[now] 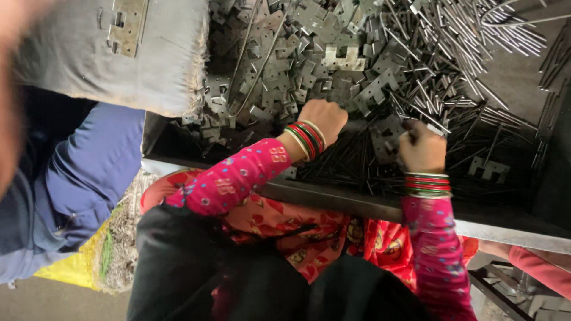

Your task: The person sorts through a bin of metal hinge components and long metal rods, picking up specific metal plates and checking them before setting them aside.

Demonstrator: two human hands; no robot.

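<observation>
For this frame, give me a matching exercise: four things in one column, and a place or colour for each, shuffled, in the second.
Things:
1. left hand
2. right hand
3. thin metal rods
4. grey sack

Places or colours:
A. heaped at upper right of the tray
B. upper left, with a flat plate lying on it
C. fist down among the stamped metal plates
D. fingers at a plate beside the dark rods

Pairs: 1-C, 2-D, 3-A, 4-B

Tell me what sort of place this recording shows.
Probably a small metalworking or hardware assembly workshop. A metal tray holds heaps of stamped metal plates and thin steel pins, and the left hand and right hand work among them.
</observation>
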